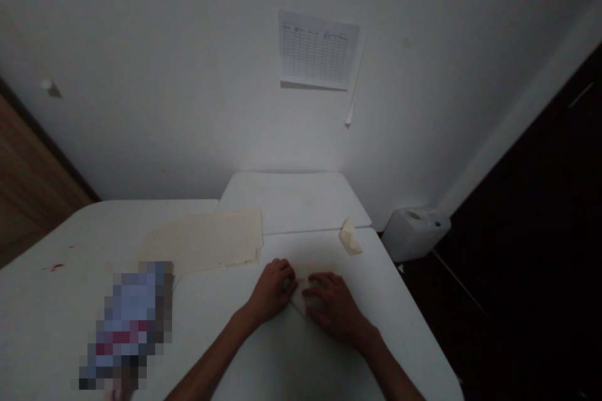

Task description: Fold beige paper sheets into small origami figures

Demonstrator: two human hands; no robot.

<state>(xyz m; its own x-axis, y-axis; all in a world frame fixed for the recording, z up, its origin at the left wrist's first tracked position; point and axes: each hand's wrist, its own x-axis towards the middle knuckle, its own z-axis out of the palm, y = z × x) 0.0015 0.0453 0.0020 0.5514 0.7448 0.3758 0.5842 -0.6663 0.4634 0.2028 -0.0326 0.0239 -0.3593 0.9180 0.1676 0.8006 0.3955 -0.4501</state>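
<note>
A cream sheet of paper point(299, 302), partly folded with a slanting edge, lies on the white table under both my hands. My left hand point(275, 290) has its fingers curled together on the sheet's left side. From the other side, my right hand point(335, 308) grips the sheet with bent fingers, its fingertips pressing near the fold. Much of the paper is hidden beneath the fingers. Just beyond my right hand rests a small folded cream paper point(350, 238). Larger cream sheets point(207, 239) lie stacked to the left of my hands.
The white table point(235, 351) abuts a second white top point(296, 200) against the wall. A printed chart point(318, 50) hangs there. On the floor at right stands a white plastic jug point(416, 235). A blurred-out patch point(129, 319) covers something at left.
</note>
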